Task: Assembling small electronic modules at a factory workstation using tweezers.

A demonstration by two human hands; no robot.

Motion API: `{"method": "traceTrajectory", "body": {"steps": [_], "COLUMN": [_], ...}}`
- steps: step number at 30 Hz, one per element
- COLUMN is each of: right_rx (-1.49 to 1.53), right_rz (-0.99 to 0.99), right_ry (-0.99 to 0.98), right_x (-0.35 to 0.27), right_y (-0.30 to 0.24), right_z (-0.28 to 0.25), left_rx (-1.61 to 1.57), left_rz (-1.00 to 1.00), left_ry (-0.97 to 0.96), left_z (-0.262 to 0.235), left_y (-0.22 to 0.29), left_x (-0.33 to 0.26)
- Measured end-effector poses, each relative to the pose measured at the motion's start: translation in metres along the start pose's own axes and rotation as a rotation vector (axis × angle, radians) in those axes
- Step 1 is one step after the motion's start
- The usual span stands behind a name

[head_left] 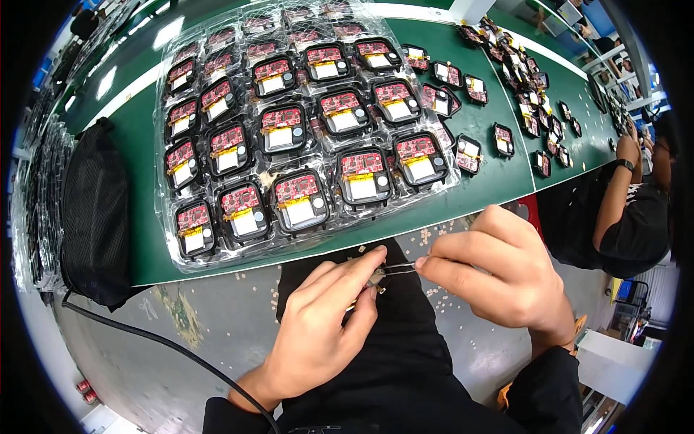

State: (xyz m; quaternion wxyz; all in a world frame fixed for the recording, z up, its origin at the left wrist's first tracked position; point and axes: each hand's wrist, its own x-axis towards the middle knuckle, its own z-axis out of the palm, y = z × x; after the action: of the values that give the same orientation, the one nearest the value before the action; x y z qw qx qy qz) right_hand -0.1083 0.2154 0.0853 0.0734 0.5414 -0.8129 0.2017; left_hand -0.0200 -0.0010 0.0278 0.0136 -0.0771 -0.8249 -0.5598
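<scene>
Right grip (500, 271): pinched on metal tweezers (401, 265), tips at small part.
Left grip (322, 318): pinching small part (377, 276), above lap (401, 333), outside worktop edge.
Handling: probably best held steady, light tweezer pressure.
Worktop (499, 181): clear tray (249, 248), black-framed red boards (363, 177).
Unclear: part's shape, mostly behind left fingers; tip contact.
</scene>
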Motion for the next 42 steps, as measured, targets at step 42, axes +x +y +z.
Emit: {"method": "traceTrajectory", "body": {"steps": [42], "right_rx": [-0.110], "right_rz": [0.579], "right_ry": [-0.357], "right_x": [-0.035], "right_y": [-0.003], "right_z": [-0.001], "left_rx": [-1.012], "left_rz": [-0.377], "left_ry": [-0.056], "left_z": [0.000], "left_y": [-0.033], "left_x": [-0.018]}}
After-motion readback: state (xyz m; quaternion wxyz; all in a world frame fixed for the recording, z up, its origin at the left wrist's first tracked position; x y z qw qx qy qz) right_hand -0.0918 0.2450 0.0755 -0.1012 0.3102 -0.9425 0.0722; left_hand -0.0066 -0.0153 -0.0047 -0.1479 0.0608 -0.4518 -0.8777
